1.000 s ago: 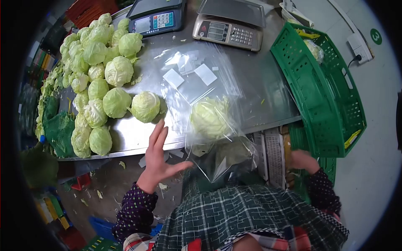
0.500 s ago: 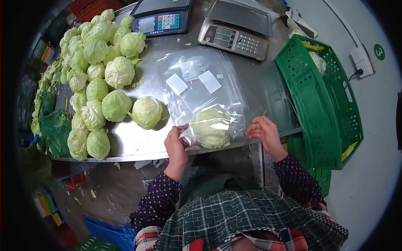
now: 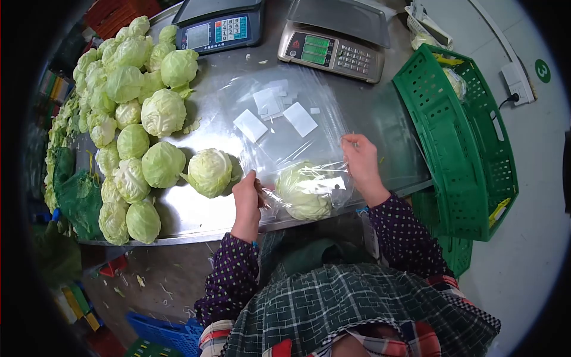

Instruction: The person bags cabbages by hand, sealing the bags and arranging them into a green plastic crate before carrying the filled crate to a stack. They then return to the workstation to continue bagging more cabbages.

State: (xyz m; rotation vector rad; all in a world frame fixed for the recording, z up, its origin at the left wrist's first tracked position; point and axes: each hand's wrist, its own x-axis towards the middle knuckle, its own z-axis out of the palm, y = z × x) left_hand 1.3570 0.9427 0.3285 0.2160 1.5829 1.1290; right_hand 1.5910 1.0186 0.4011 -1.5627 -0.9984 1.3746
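Near the table's front edge lies a pale green cabbage (image 3: 302,205) with a clear plastic bag (image 3: 321,183) drawn over it, shiny with reflections. At the bag's left side, the fingers of my left hand (image 3: 247,202) are closed on the plastic. My right hand (image 3: 364,165) pinches the bag's edge to the right of the cabbage and a little above it. Behind the cabbage, a flat stack of clear bags (image 3: 324,128) carries white paper slips, among them one label (image 3: 300,119) and another (image 3: 250,125). A single loose cabbage (image 3: 209,172) sits left of my left hand.
Many cabbages (image 3: 132,83) are heaped at the left, beside a green net bag (image 3: 81,202). At the back stand a dark scale (image 3: 220,30) and a silver scale (image 3: 333,53) with lit displays. A green crate (image 3: 443,149) is tilted at the right edge.
My right hand has moved up and slightly left and now grips the bag's edge. The silver scale's displays have turned green. The view has shifted slightly.
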